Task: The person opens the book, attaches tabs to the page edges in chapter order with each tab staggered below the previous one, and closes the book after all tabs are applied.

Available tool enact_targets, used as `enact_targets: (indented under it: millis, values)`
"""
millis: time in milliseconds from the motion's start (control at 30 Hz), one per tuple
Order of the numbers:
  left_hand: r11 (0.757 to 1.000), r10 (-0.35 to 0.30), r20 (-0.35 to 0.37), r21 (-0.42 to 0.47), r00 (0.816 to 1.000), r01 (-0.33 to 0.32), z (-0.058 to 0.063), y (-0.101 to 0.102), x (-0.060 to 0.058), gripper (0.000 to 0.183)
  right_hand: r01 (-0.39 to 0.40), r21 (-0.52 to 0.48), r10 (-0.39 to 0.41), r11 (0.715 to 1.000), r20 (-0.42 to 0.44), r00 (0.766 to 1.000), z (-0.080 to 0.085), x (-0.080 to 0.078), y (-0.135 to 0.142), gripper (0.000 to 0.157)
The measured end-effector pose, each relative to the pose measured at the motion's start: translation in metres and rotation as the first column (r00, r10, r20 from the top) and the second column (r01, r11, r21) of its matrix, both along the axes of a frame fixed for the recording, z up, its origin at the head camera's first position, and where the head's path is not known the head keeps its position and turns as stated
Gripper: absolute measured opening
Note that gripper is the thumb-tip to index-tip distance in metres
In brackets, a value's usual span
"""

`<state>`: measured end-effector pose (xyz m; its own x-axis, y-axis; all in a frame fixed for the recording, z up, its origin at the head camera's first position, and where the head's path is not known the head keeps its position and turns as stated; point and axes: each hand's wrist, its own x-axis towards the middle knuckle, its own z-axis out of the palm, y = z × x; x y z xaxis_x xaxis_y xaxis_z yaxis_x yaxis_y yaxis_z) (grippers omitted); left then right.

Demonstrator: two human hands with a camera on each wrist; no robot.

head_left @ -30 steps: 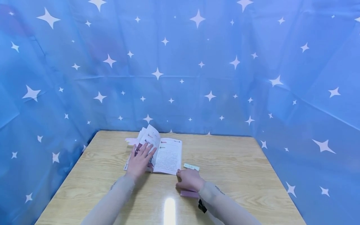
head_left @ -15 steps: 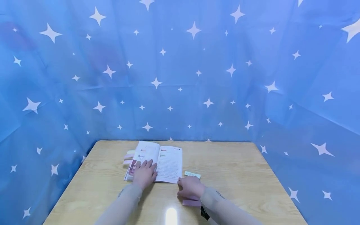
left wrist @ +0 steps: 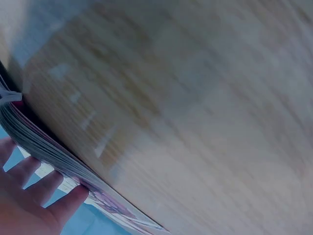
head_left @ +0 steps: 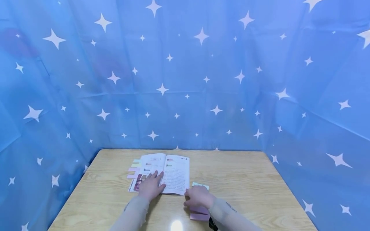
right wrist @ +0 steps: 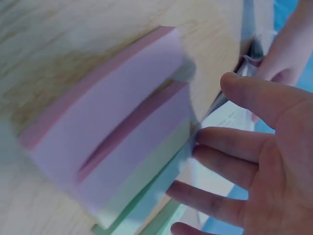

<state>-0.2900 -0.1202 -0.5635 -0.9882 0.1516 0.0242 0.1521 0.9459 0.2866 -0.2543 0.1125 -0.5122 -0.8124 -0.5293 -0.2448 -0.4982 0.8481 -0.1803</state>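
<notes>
An open book (head_left: 177, 175) lies on the table, printed text on its right page and a dark reddish picture low on the left one. My left hand (head_left: 151, 186) rests on the left page with fingers spread. Several pastel sticky tabs (head_left: 133, 169) stick out past the book's left edge. By the book's lower right corner is my right hand (head_left: 198, 196), partly covering a set of sticky notes (right wrist: 132, 122) in pink, purple, yellow and green strips. In the right wrist view, its fingers extend loosely beside the strips, thumb apart; whether the fingertips touch them is unclear.
The wooden table (head_left: 248, 189) reaches back to a blue curtain (head_left: 185, 80) with white stars. A black object (head_left: 213, 224) shows under the right forearm. Light reflects off the table near its front.
The left pages, raised and curling earlier, now lie flatter under my left hand, uncovering more tabs. My right hand keeps its place beside the book. The head view has tilted upward.
</notes>
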Motion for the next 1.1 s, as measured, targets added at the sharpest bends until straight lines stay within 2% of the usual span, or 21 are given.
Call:
enact_targets:
  millis: [167, 333, 500, 600, 800, 900, 1033, 1100]
  values:
    - [1.0, -0.001, 0.029, 0.019, 1.0, 0.0, 0.002, 0.003, 0.003, 0.061, -0.006, -0.014, 0.005, 1.0, -0.047, 0.999, 0.0, -0.002, -0.012, 0.029]
    - [1.0, -0.009, 0.016, -0.007, 1.0, 0.009, 0.005, 0.008, 0.007, 0.061, -0.038, -0.016, 0.035, 0.999, -0.111, 0.993, -0.008, -0.005, -0.027, 0.025]
    - [1.0, 0.007, 0.005, -0.023, 1.0, -0.007, 0.005, 0.013, 0.011, 0.059, -0.02, -0.025, 0.018, 0.999, -0.093, 0.996, -0.015, -0.005, -0.035, 0.044]
    - [1.0, 0.013, 0.006, -0.028, 1.0, -0.013, 0.004, 0.014, 0.013, 0.058, -0.021, -0.014, 0.02, 1.0, -0.072, 0.997, -0.017, -0.008, -0.036, 0.047]
    - [0.997, -0.009, 0.003, -0.074, 1.0, 0.009, 0.001, 0.011, 0.003, 0.059, -0.017, 0.016, 0.018, 1.0, -0.037, 0.999, -0.013, -0.015, -0.036, 0.042]
    - [0.998, -0.006, 0.036, -0.064, 0.999, 0.009, 0.002, 0.007, -0.002, 0.057, -0.005, 0.019, 0.006, 1.0, -0.024, 1.0, -0.011, -0.017, -0.035, 0.045]
    - [0.999, 0.032, 0.094, -0.018, 0.995, -0.031, 0.005, -0.003, -0.005, 0.053, -0.014, 0.018, 0.014, 1.0, -0.019, 1.0, -0.011, -0.018, -0.037, 0.047]
    - [0.999, 0.054, 0.096, -0.014, 0.994, -0.053, 0.006, -0.009, -0.006, 0.05, -0.032, 0.019, 0.032, 0.999, -0.023, 0.999, -0.013, -0.019, -0.039, 0.046]
